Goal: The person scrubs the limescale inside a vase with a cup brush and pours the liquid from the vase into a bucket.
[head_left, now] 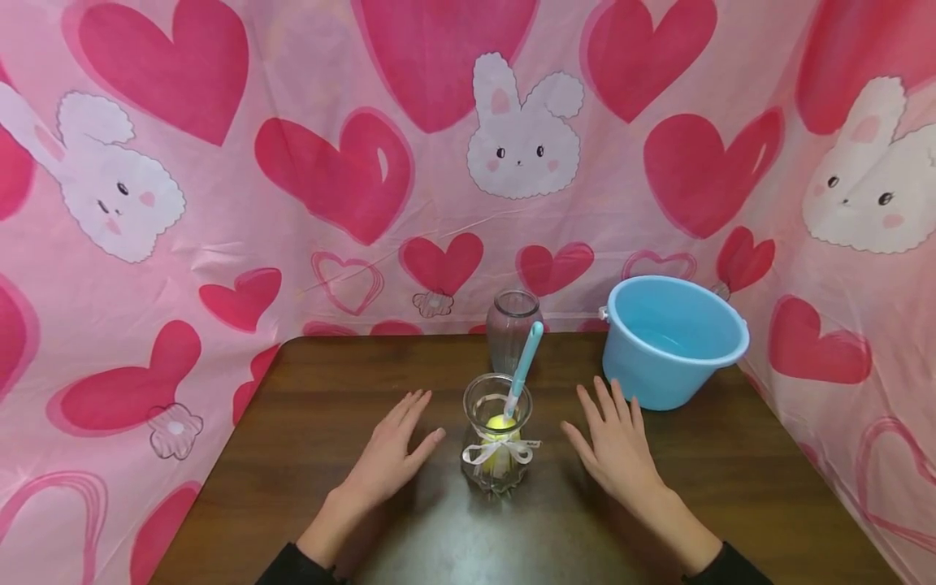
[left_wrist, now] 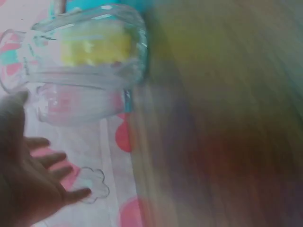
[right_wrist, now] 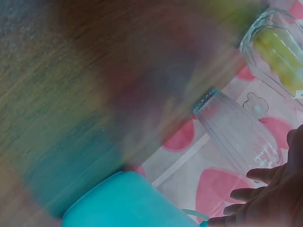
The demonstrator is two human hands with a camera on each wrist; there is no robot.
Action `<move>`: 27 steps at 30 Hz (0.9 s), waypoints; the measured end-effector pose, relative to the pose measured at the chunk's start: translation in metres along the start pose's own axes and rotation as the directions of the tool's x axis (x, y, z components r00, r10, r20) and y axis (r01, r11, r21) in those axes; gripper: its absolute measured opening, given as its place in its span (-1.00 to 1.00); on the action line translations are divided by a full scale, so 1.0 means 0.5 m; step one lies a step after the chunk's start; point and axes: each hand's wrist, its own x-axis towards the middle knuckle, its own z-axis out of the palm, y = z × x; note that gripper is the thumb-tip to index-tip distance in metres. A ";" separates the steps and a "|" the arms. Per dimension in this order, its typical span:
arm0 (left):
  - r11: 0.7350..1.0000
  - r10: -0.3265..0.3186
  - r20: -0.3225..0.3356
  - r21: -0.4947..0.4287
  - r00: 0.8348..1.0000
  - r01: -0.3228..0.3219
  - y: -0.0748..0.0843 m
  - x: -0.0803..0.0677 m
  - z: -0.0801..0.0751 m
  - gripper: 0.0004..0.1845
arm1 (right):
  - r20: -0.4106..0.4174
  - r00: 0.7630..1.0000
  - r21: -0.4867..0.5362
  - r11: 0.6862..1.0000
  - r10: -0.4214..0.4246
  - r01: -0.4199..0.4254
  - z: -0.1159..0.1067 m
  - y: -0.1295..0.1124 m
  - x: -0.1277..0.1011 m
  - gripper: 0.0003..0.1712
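And the bow-tied jar (head_left: 477, 478) is sitting right between the two hands, the left hand (head_left: 391, 457) flanking it on one side, the right hand (head_left: 623, 453) on the other, a gap showing between it and each thumb! It's standing upright on the counter (head_left: 504, 544), mouth facing up, long axis running vertical, the white ribbon (head_left: 499, 449) circling its neck.

Inside, the brush (head_left: 520, 380) is slanting: its yellow sponge head (head_left: 500, 423) is sitting down in the glass, its blue handle is poking out past the rim, pointing up and leaning right.

Now the fingers! On the left they're reaching forward, almost straight, lying close together in the head view, the thumb standing well out. On the right they're spreading a little wider, thumb apart as well. Both hands are holding nothing; whether they're resting on the wood, I'm not able to tell.

Behind, the taller jar (head_left: 504, 333) is standing upright, and the blue bucket (head_left: 653, 380) is sitting just beyond the right fingertips.
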 end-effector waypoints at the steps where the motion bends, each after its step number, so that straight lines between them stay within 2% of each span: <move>1: 0.996 0.003 0.011 -0.086 1.000 -0.003 0.007 0.002 -0.002 -0.16 | -0.003 1.000 0.002 1.000 0.000 0.000 -0.002 0.000 0.000 -0.20; 4: 0.952 0.016 0.026 -0.304 1.000 -0.008 0.030 0.009 -0.002 -0.08 | -0.012 1.000 0.001 1.000 -0.003 0.003 -0.006 -0.001 0.000 -0.21; 7: 0.883 0.055 0.016 -0.467 0.998 -0.041 0.046 0.018 0.009 -0.05 | -0.017 1.000 -0.003 1.000 -0.007 0.007 -0.009 -0.001 0.000 -0.22; 10: 0.812 0.095 0.019 -0.580 0.995 -0.066 0.056 0.027 0.024 -0.01 | -0.020 1.000 -0.010 1.000 -0.010 0.010 -0.009 -0.001 0.000 -0.23; 12: 0.784 0.115 0.034 -0.617 0.993 -0.070 0.061 0.034 0.036 0.03 | -0.024 1.000 -0.011 1.000 -0.008 0.007 -0.008 -0.001 0.000 -0.24; 17: 0.742 0.114 0.060 -0.669 0.992 -0.044 0.079 0.054 0.064 0.15 | -0.017 1.000 -0.001 1.000 -0.003 0.003 -0.002 -0.003 -0.003 -0.25; 23: 0.650 0.165 0.024 -0.754 0.986 -0.090 0.101 0.083 0.094 0.05 | -0.032 0.999 -0.001 1.000 -0.015 0.015 0.002 -0.008 -0.003 -0.28; 27: 0.644 0.146 0.023 -0.761 0.989 -0.077 0.112 0.091 0.103 -0.06 | -0.043 0.999 -0.006 1.000 -0.027 0.026 -0.002 -0.011 -0.001 -0.31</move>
